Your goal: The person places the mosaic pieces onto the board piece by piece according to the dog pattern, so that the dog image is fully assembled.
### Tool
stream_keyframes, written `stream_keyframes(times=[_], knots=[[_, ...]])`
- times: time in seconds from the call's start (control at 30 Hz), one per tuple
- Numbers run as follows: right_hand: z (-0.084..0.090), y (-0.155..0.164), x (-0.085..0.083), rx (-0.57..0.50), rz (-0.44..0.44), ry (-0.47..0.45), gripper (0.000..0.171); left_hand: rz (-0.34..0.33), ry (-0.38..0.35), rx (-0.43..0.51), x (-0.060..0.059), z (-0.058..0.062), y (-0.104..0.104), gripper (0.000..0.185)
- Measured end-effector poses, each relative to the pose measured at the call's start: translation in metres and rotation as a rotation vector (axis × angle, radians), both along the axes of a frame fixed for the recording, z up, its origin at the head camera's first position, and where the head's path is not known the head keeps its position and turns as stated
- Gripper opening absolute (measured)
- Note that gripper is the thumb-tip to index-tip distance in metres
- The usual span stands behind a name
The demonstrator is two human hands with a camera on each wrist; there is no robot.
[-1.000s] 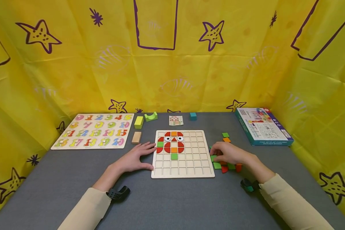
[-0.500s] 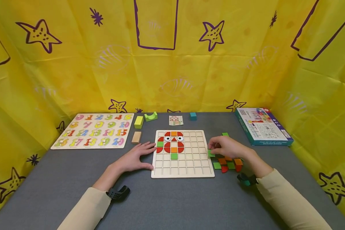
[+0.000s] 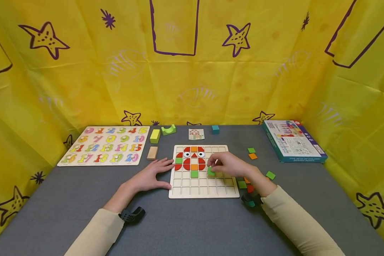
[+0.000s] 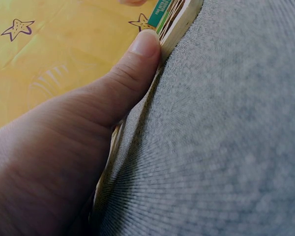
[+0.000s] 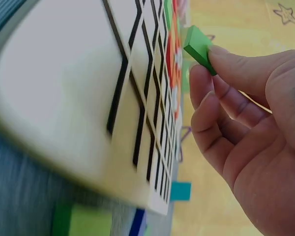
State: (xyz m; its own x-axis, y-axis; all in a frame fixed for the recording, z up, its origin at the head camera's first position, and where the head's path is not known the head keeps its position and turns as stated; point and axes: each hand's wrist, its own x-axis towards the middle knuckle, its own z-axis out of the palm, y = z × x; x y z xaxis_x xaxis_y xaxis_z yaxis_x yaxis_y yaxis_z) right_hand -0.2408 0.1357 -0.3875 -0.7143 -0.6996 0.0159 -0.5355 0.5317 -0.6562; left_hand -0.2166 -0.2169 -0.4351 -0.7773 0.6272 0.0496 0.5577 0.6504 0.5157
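From the head camera, my right hand (image 3: 229,164) hovers over the gridded wooden board (image 3: 203,188), pinching a green square tile (image 3: 211,171) just right of the owl-like figure of red, orange and green pieces — low over an empty cell. My left hand (image 3: 149,175) lies flat, fingers spread, against the board's left edge, likely to stop it sliding. Loose tiles (image 3: 251,153) sit on the grey table (image 3: 192,227) to the right.

At the left wrist, the thumb (image 4: 137,59) presses the board's edge.

At the right wrist, fingertips (image 5: 221,59) clamp the tile by one corner, leaving its face free above the grid.
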Motion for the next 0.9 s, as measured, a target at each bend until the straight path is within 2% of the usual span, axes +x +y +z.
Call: stream_keyframes(times=[0.27, 0.63, 0.9], knots=[[-0.005, -0.028, -0.001, 0.009, 0.035, 0.014, 0.009, -0.011, 0.012, -0.004, 0.0, 0.0, 0.0, 0.091], [-0.007, -0.054, 0.005, 0.052, 0.109, 0.016, 0.008, 0.0, 0.002, 0.003, -0.001, -0.001, 0.0, 0.09], [-0.009, -0.061, 0.007, 0.106, 0.132, 0.08, 0.005, 0.0, 0.002, 0.003, -0.001, -0.001, 0.0, 0.09]])
